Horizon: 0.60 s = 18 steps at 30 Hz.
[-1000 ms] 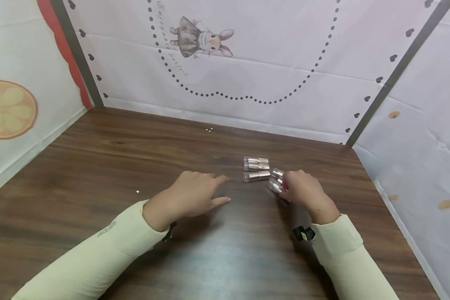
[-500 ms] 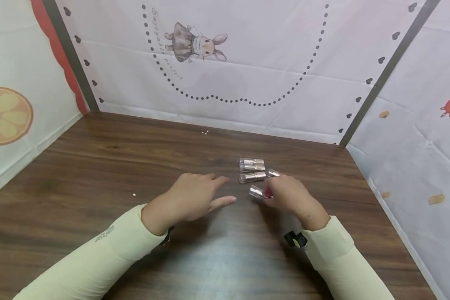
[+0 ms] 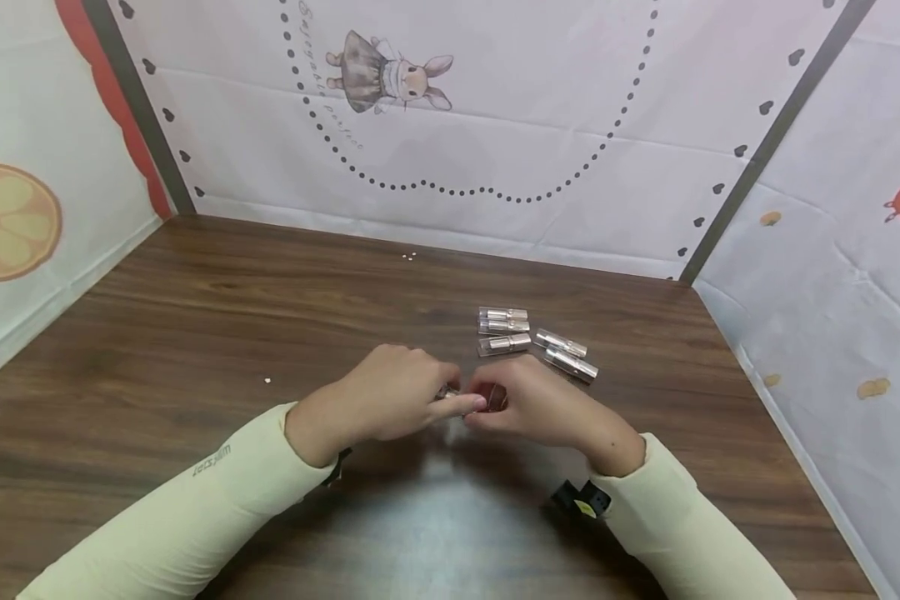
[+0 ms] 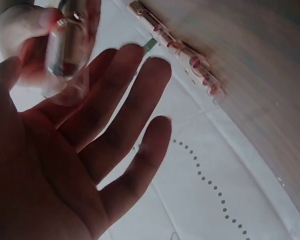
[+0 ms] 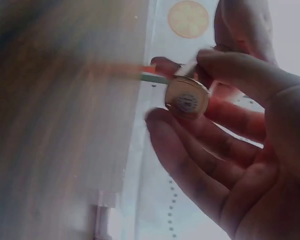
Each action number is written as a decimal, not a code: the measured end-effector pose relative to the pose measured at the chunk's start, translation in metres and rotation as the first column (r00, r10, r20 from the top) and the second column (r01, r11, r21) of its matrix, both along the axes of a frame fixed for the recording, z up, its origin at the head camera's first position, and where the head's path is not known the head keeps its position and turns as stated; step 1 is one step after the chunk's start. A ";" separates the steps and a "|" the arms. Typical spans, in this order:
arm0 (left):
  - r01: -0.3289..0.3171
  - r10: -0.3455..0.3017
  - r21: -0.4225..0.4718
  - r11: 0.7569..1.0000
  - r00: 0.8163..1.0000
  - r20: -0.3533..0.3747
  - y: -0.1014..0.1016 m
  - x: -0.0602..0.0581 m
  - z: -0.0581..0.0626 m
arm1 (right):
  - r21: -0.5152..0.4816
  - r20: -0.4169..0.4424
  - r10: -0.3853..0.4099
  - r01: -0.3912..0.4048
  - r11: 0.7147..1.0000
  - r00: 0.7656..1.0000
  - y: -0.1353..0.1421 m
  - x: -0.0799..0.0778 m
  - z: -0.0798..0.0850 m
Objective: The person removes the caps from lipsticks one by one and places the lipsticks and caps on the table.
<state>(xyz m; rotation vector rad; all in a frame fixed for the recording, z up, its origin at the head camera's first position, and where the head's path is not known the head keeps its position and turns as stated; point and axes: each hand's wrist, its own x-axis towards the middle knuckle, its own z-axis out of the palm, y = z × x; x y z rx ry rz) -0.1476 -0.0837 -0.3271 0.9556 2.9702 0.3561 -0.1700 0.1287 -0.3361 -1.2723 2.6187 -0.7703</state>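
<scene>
My right hand (image 3: pixel 532 400) grips a lipstick (image 4: pixel 65 50) with a clear cap and a shiny metallic body. The right wrist view looks onto the round, labelled end of this lipstick (image 5: pixel 187 100), with the thumb on top of it. Facing it, my left hand (image 3: pixel 390 392) reaches around the other end, thumb in front and index finger behind. In the left wrist view the left fingers (image 4: pixel 135 107) are spread and loosely bent, and the lipstick lies between thumb and index finger. In the head view the hands hide most of it.
Beyond the right hand several more lipsticks lie on the brown table (image 3: pixel 307 292): three side by side (image 3: pixel 504 344) and two slanted ones (image 3: pixel 570 364). Small white bits (image 3: pixel 409 257) sit near the back. Printed cloth walls (image 3: pixel 555 125) border the back and sides.
My right hand has drawn a lipstick away from the slanted group and carried it left to my left hand. The left hand has stayed nearly in place, its thumb and fingers now around the lipstick's end.
</scene>
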 end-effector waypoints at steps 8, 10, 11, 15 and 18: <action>0.089 -0.088 -0.010 0.996 0.993 0.081 -0.004 -0.001 -0.005 | -0.012 0.084 -0.027 0.028 1.000 0.996 -0.005 -0.001 -0.007; 0.111 -0.111 -0.001 0.994 0.991 0.081 -0.004 -0.002 -0.004 | -0.004 0.080 -0.007 0.008 1.000 0.997 -0.004 -0.002 -0.007; 0.121 -0.121 0.004 0.993 0.989 0.082 -0.004 -0.003 -0.003 | 0.002 0.078 0.004 -0.004 1.000 0.997 -0.004 -0.003 -0.007; 0.142 -0.142 0.007 0.990 0.987 0.069 -0.005 -0.004 -0.001 | 0.044 0.084 0.037 -0.041 0.998 0.996 -0.003 -0.003 -0.006; 0.143 -0.143 0.006 0.990 0.988 0.060 -0.005 -0.005 0.000 | 0.081 0.094 0.052 -0.060 0.995 0.994 -0.001 -0.003 -0.007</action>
